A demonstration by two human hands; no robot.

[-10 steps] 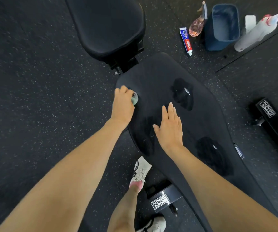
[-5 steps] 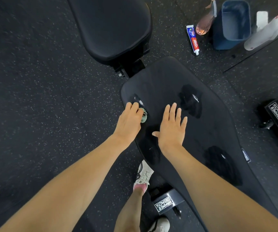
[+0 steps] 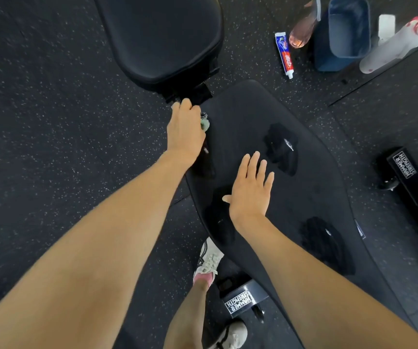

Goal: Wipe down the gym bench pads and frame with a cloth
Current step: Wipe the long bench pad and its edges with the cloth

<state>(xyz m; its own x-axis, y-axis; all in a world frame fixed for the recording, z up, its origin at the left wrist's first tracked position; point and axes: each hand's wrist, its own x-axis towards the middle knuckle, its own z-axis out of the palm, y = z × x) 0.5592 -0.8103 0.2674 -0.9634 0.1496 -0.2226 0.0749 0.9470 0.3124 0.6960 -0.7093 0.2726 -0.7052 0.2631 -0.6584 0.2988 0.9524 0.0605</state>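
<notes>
My left hand [image 3: 185, 129] curls round a small bunched cloth [image 3: 205, 124] at the pad's [image 3: 316, 172] far-left edge. My right hand [image 3: 249, 192] lies flat on it, fingers straight. The cloth looks soft and light, best held wadded under the palm.

Seat pad [image 3: 162, 39]: smooth black vinyl-look cover, faint sheen; back pad [image 3: 266, 109]: same cover but matt, with darker wet-looking patches [image 3: 282, 149] showing small glints. Floor [image 3: 51, 122]: rough matt black rubber, pale flecks; frame foot [image 3: 240, 301]: black painted metal, semi-gloss. Bin [image 3: 346, 28]: smooth blue plastic; tube [image 3: 284, 54]: glossy, printed; cloth [image 3: 205, 124]: pale green soft fabric.
</notes>
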